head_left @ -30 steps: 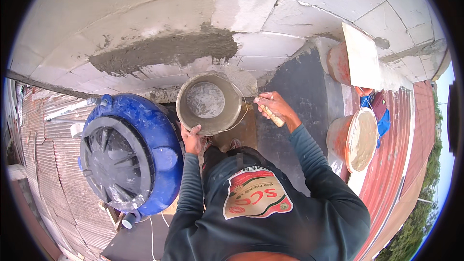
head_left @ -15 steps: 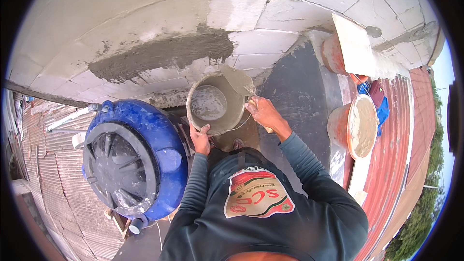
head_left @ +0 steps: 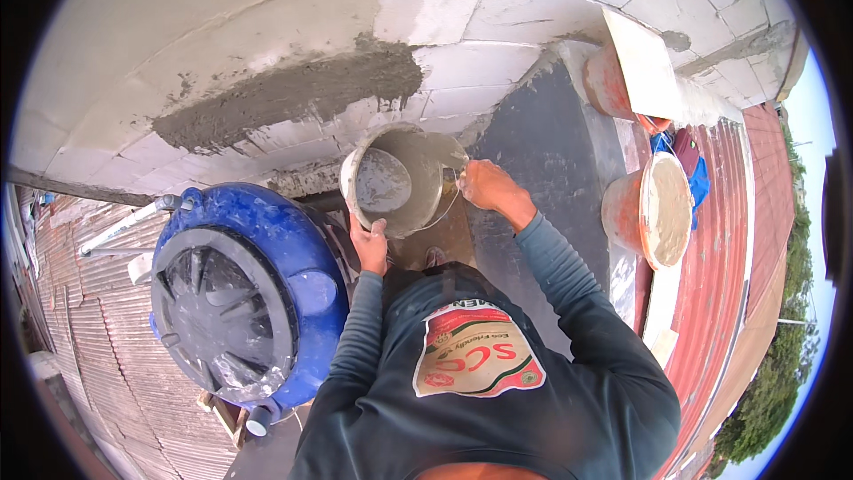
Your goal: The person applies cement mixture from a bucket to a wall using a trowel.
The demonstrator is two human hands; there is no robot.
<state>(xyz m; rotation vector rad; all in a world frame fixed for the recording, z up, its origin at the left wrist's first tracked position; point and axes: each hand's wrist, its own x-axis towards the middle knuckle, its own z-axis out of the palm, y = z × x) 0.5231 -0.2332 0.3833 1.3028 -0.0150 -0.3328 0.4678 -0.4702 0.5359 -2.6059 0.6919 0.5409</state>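
A mortar-smeared bucket [head_left: 419,185] is tilted in front of me below the block wall, and a greyish wet layer shows at its bottom. My left hand [head_left: 369,243] grips the bucket's near left side, with the thumb at the rim. My right hand [head_left: 494,188] is closed around the handle of a trowel [head_left: 444,153], whose mortar-coated blade lies inside the bucket's right rim. The fist hides most of the handle. On the wall above the bucket is a dark patch of wet mortar [head_left: 293,93].
A blue water tank [head_left: 306,320] with a black lid stands close at my left. Right of me is a bucket of pale mortar [head_left: 668,209]; beyond it, a reddish bucket [head_left: 609,84] carries a white board [head_left: 641,67]. Corrugated roofing [head_left: 724,213] slopes away at the right.
The trowel has turned in my right hand, which has shifted slightly up and right. The bucket has tilted a little, with my left hand still on it.
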